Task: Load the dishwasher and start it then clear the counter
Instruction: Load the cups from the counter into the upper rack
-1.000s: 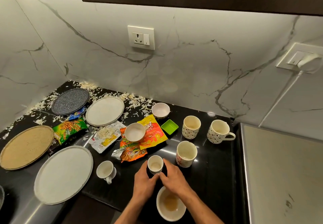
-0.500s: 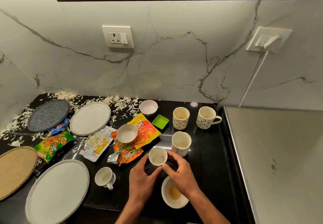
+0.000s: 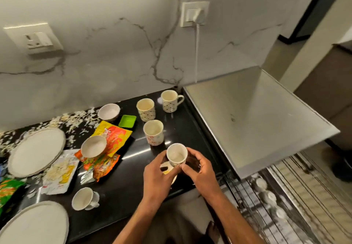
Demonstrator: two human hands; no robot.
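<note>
Counter, left end: I see two pale plates (image 3: 36,151) and (image 3: 36,224) toward the left edge, a green snack packet (image 3: 8,188) at the very edge, and white flakes (image 3: 76,120) strewn along the back.
Counter, middle: a torn white sachet (image 3: 60,171), orange wrappers (image 3: 112,139) with a small bowl (image 3: 93,146) resting on them, a tipped cup (image 3: 83,199) near the front edge, another bowl (image 3: 109,112) and a green dish (image 3: 127,121) nearer the back.
Counter, right end: three mugs (image 3: 146,109), (image 3: 170,101), (image 3: 154,132) stand apart from one another.
Left hand (image 3: 158,175): its fingers curl round the small cup (image 3: 176,155) from the left.
Right hand (image 3: 200,169): it pinches the same cup from the right, so both hands hold it, lifted above a bowl (image 3: 167,167) near the front edge.
Step in hand: loading, I judge; this cup is on its way off the counter.
Next move: I would carry it right and down to the dishwasher rack (image 3: 266,196) and set it mouth down in a free slot; the rack is blurred, so I cannot pick the slot.
Surface: the black counter (image 3: 133,182) is glossy.
Room: a marble wall (image 3: 114,62) with two sockets, one plugged, and a steel appliance top (image 3: 247,120) at the right.
</note>
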